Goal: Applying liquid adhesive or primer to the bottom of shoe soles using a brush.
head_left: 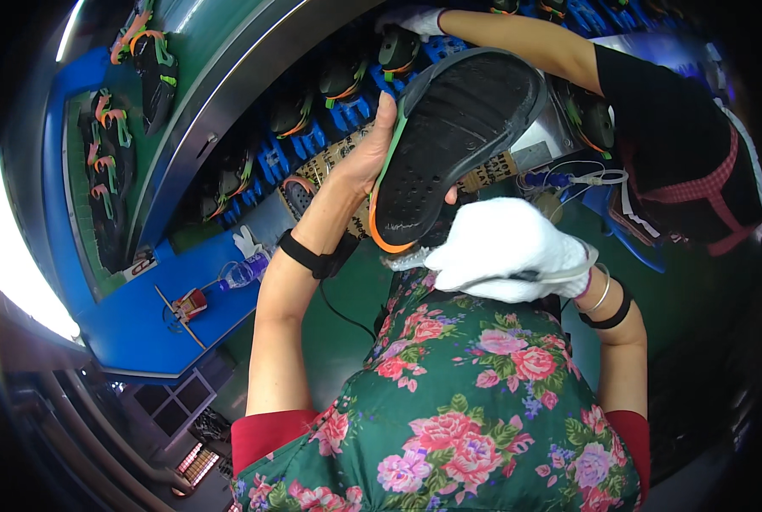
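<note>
My left hand (366, 158) holds a black shoe sole (458, 128) with a green and orange edge. Its thumb lies along the sole's left side, and a fingertip shows past the opposite edge. Over my right hand (509, 252) is a white glove or cloth that hides most of the fingers. That hand is closed beside the orange end of the sole. A clear, whitish piece (407, 259) sticks out from it, too indistinct to name. Whether the right hand touches the sole, I cannot tell.
Black shoes (343, 78) sit on blue holders along a curved line ahead. At far right, another person's gloved hand (411, 19) reaches to a shoe. On the left blue table (142, 316) are a purple-labelled bottle (243, 271) and a small red container (191, 304). Shoe uppers (108, 171) lie beyond.
</note>
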Demonstrator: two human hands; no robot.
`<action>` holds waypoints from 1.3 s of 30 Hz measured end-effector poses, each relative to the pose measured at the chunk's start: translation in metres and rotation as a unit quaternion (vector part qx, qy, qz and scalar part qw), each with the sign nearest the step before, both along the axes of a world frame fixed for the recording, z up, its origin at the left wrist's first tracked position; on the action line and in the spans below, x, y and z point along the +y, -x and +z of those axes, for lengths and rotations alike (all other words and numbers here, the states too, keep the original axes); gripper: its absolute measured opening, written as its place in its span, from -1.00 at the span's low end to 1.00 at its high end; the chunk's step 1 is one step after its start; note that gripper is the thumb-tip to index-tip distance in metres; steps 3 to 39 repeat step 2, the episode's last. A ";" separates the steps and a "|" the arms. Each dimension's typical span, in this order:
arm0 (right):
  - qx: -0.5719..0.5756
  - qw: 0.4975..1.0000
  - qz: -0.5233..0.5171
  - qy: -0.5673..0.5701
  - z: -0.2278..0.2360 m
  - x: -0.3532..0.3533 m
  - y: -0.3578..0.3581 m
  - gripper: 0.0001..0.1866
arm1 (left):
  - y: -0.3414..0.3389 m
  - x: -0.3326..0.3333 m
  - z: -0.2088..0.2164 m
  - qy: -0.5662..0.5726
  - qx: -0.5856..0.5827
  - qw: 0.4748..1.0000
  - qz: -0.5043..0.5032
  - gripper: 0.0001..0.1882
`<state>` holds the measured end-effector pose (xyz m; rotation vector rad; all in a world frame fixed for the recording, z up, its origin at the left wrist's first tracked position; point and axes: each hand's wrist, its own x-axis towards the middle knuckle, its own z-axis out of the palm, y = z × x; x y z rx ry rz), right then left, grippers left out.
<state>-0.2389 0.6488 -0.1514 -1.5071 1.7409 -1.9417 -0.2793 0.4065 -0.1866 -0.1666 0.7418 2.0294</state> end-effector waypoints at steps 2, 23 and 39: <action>0.004 0.998 -0.061 0.008 -0.001 0.003 0.003 -0.57 | 0.003 -0.002 0.001 0.048 -0.010 0.999 0.008 0.13; 0.004 0.998 -0.061 0.008 -0.001 0.003 0.003 -0.57 | 0.003 -0.002 0.001 0.048 -0.010 0.999 0.008 0.13; 0.004 0.998 -0.061 0.008 -0.001 0.003 0.003 -0.57 | 0.003 -0.002 0.001 0.048 -0.010 0.999 0.008 0.13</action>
